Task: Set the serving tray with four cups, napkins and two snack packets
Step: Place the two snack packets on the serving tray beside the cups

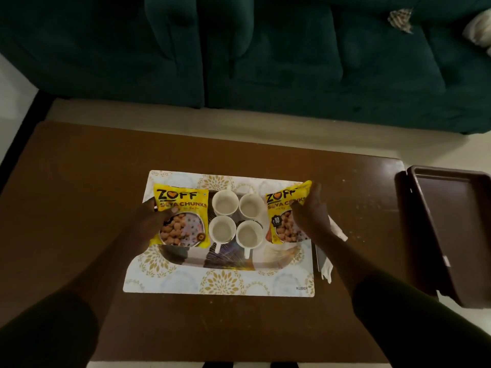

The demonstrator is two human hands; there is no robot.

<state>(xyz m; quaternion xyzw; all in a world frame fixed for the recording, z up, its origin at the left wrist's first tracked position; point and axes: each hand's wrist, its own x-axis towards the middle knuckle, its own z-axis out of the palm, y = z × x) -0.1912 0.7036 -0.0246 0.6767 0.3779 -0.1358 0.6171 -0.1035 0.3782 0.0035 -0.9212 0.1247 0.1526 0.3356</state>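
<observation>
Now both packets are gripped: left hand (152, 221) on left pkt (182, 216), right hand (309, 211) on right pkt (285, 213), either side of cups (235, 219). Pkts should be laid flat on tray (186, 257), clear of cups; napkins (328, 266), right of tray, remain.

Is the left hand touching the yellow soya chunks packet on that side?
Touching. The head view shows the left hand gripping the left soya chunks packet, thumb pressed on its front.

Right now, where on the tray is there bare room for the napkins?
Only the near strip of the tray is bare, below the cup handles. The middle holds four cups; the left packet and right packet, each in a hand, cover the ends.
</observation>
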